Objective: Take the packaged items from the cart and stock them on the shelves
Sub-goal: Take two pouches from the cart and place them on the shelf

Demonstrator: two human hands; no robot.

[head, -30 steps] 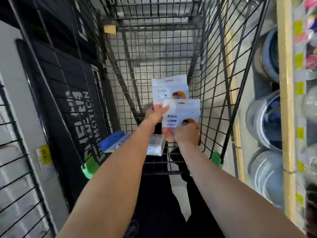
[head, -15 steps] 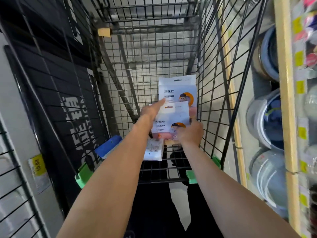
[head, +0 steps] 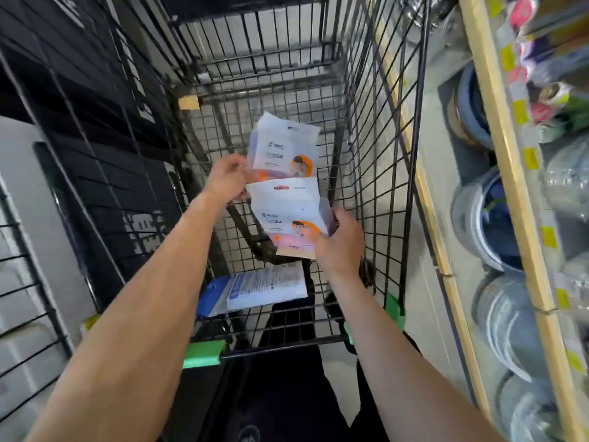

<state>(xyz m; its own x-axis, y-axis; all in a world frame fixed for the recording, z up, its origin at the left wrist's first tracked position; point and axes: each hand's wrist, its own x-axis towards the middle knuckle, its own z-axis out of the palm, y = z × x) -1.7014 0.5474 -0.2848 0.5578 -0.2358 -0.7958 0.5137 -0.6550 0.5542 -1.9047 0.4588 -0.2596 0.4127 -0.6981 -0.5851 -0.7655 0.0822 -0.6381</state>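
Two white packets with an orange cartoon figure are held up inside the black wire cart (head: 376, 100). The upper packet (head: 282, 148) is pinched at its left edge by the left hand (head: 226, 181), fingers curled onto it. The lower packet (head: 288, 215) sits just below, its top edge overlapping the upper one's bottom; the right hand (head: 339, 244) grips its lower right corner, thumb across the front. Behind that lower packet a tan strip shows, perhaps the edge of another pack, but this cannot be made out for certain. One more flat pack (head: 266, 288), white and blue with fine print, lies on the cart's near fold-out ledge, below both hands. Two green plastic caps (head: 202, 354) mark the cart's near rail.

To the right, wooden-edged shelves (head: 506, 154) carry yellow price tags and stacks of round, clear-wrapped bowls or plates (head: 490, 218), blurred and cut off at the frame edge. To the left stand a dark panel with white lettering and a wire rack. The floor is pale grey.
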